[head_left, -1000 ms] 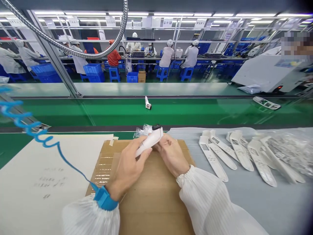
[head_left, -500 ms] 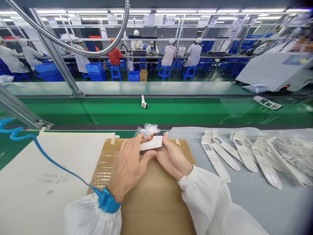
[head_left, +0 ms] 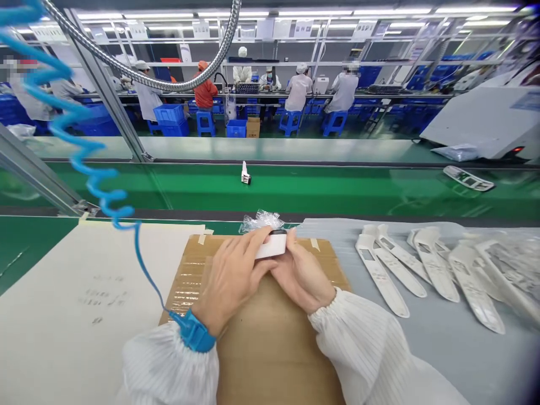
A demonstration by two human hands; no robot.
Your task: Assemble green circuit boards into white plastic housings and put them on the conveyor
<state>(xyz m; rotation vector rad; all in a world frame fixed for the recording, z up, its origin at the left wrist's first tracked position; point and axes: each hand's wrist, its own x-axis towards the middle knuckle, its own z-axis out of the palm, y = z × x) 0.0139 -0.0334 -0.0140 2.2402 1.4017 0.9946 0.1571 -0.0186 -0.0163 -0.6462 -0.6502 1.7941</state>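
Tilted up a second ago, white housing [head_left: 270, 246] now sits near level, between both hands over the cardboard [head_left: 278, 349]. Smooth, plain white side showing, black cap [head_left: 278, 232] on top at the right end; rest hidden by fingers. Left hand [head_left: 232, 275] grips it from the left, fingers over the top, thumb below. Right hand [head_left: 301, 275] grips the capped end, fingers partly hidden. Clear plastic [head_left: 262, 220] just beyond. White shells [head_left: 386, 281] on grey mat [head_left: 442, 360], right.

Single head view, facing forward and down, hands close below
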